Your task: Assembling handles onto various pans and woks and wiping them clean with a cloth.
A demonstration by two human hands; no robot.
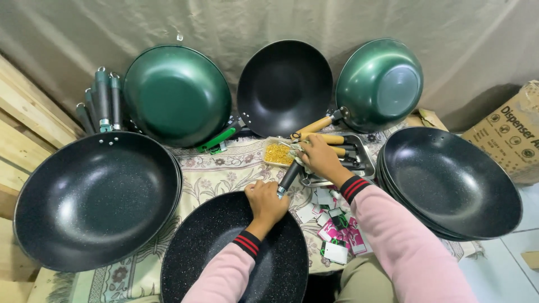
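Note:
A black speckled pan (224,252) lies in front of me on the patterned cloth. My left hand (265,203) rests on its far rim, fingers closed over the edge. A dark handle (289,177) meets the rim right beside that hand. My right hand (319,157) reaches further back, over the metal tray (366,160) of wooden-handled tools, and grips something small; I cannot tell what. A clear tub of small gold parts (278,154) sits just left of that hand.
Stacked black pans lie at left (95,196) and right (452,182). Green pans (177,95) (379,84) and a black one (283,87) lean on the back drape. Loose handles (104,101), a green screwdriver (216,140), small cards (334,224), a cardboard box (514,134).

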